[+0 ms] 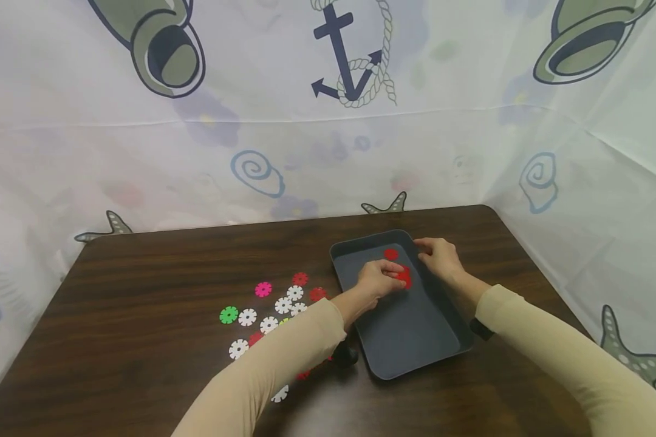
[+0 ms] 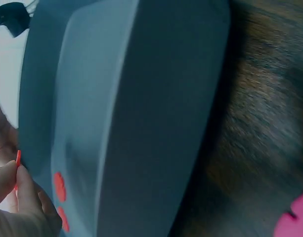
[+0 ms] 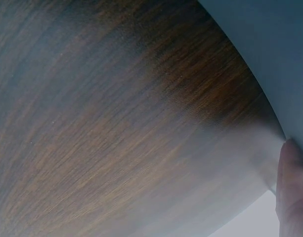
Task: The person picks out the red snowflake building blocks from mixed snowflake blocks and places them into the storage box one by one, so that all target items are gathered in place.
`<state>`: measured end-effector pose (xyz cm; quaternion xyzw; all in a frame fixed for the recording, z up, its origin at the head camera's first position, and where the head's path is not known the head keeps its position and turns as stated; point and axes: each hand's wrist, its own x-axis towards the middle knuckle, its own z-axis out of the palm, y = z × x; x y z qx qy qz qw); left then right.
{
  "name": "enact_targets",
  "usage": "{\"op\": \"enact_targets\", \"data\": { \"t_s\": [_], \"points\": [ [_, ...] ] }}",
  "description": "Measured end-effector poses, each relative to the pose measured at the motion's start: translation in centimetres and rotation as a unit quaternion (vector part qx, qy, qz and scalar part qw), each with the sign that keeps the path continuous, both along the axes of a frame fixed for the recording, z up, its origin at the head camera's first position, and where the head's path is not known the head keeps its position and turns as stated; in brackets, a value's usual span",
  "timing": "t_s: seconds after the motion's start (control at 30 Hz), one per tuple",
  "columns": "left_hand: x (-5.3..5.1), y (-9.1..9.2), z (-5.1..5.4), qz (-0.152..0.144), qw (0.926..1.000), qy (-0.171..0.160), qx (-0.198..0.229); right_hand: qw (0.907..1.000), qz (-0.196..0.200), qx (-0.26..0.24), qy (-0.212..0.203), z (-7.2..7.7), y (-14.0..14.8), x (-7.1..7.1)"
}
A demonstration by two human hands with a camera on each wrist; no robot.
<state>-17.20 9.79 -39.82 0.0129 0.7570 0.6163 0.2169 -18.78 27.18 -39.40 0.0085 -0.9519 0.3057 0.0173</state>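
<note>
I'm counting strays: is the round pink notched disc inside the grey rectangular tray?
No, the pink disc lies on the dark brown table, outside the tray.

From the head we look forward and down over the tabletop (image 1: 142,291) and tray (image 1: 410,334); close in, our wrist views share the tray, central in the left, at two o'clock in the right.

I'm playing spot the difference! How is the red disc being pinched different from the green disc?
The pinched disc is red, while the green disc is green. The pinched disc is up in the left grip, but the green disc lies flat on the table. The pinched disc is over the tray; the green disc is left of it. Both are much smaller than the tray.
</note>
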Motion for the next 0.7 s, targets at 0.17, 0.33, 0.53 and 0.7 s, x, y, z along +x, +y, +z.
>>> {"op": "enact_targets", "data": {
  "t_s": [0.17, 0.33, 0.53, 0.7],
  "points": [
    [-0.2, 1.2, -1.0, -0.006, 0.9999, 0.001, -0.015, 1.0000, -0.001, 0.000, -0.002, -0.2, 0.0, -0.1],
    [0.0, 2.3, -0.7, 0.005, 0.9987, 0.002, -0.050, 1.0000, -0.006, 0.003, 0.001, -0.1, 0.1, -0.3],
    [0.2, 3.2, -1.1, 0.013, 0.9970, 0.008, -0.076, 1.0000, -0.005, 0.002, -0.002, 0.0, 0.0, -0.2],
    [0.3, 3.5, -1.2, 0.018, 0.9949, 0.022, -0.096, 0.9999, -0.007, -0.005, -0.007, -0.1, -0.1, -0.2]
  ]
}}
